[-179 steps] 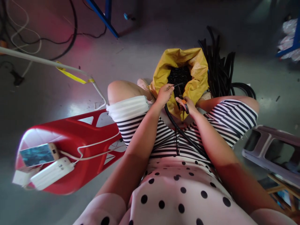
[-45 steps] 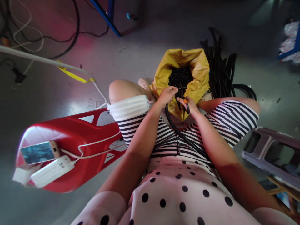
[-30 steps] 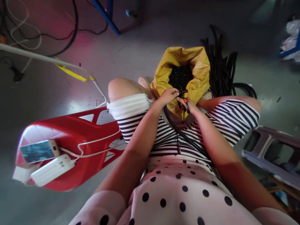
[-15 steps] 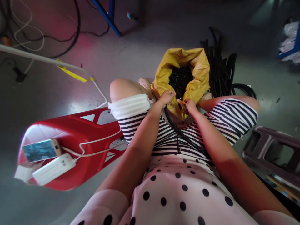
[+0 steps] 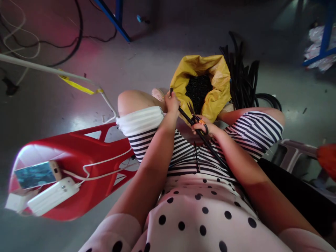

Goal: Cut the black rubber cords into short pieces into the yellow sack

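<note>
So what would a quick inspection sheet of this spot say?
Surface: grey floor; no table, the work is done over the lap.
Job's things: black tube across the lap; scissors, blades apart; yellow bag holding black pieces.
Clutter: red stool carrying a phone and a white power bank.
Hands: left hand grips the tube's end; right hand holds the scissors.
Cables: white lead on the stool; black tubing bundle behind the bag.
Surroundings: blue frame; grey stool.
</note>
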{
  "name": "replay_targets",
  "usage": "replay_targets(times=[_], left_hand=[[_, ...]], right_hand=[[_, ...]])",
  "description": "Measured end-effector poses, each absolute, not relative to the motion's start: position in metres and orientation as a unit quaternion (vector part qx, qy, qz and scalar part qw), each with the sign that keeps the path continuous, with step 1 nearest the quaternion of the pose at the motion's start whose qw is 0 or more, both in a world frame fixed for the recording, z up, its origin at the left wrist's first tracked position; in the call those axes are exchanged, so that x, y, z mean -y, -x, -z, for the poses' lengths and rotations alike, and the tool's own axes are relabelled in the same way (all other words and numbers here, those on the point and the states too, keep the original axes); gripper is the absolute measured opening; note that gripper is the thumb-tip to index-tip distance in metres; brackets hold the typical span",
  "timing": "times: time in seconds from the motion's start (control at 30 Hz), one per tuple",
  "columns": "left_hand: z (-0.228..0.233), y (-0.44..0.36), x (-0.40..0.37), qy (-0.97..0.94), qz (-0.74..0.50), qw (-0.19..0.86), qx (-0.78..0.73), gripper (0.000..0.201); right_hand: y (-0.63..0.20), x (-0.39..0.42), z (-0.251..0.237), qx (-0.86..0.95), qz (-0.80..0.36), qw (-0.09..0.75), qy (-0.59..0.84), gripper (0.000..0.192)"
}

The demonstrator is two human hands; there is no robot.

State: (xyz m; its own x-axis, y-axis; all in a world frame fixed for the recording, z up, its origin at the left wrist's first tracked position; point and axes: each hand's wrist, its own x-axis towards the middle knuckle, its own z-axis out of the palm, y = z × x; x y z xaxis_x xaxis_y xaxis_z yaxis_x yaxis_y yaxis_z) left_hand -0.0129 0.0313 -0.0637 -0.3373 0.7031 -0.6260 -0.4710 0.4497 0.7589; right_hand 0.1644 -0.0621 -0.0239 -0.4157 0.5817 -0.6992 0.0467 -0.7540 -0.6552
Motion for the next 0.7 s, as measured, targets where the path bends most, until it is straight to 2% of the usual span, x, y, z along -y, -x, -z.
replay_targets(times=[0.2, 0.33, 0.47, 0.7], left_hand=[[0.048, -0.002, -0.025, -0.094, -0.481, 0.595, -0.637, 0.023], [0.038, -0.002, -0.022, -0.152, -0.429, 0.608, -0.651, 0.023], [0.032, -0.003, -0.017, -0.227, -0.364, 0.649, -0.628, 0.018], [0.033, -0.003, -0.015, -0.250, -0.352, 0.639, -0.636, 0.014]], right_hand=[[-0.160, 0.054, 0.027, 0.293, -0.772, 0.169, 0.539, 0.058], [-0.163, 0.043, 0.033, 0.284, -0.714, 0.221, 0.601, 0.062], [-0.168, 0.038, 0.038, 0.283, -0.670, 0.241, 0.643, 0.056], [-0.168, 0.042, 0.048, 0.332, -0.634, 0.221, 0.662, 0.052]])
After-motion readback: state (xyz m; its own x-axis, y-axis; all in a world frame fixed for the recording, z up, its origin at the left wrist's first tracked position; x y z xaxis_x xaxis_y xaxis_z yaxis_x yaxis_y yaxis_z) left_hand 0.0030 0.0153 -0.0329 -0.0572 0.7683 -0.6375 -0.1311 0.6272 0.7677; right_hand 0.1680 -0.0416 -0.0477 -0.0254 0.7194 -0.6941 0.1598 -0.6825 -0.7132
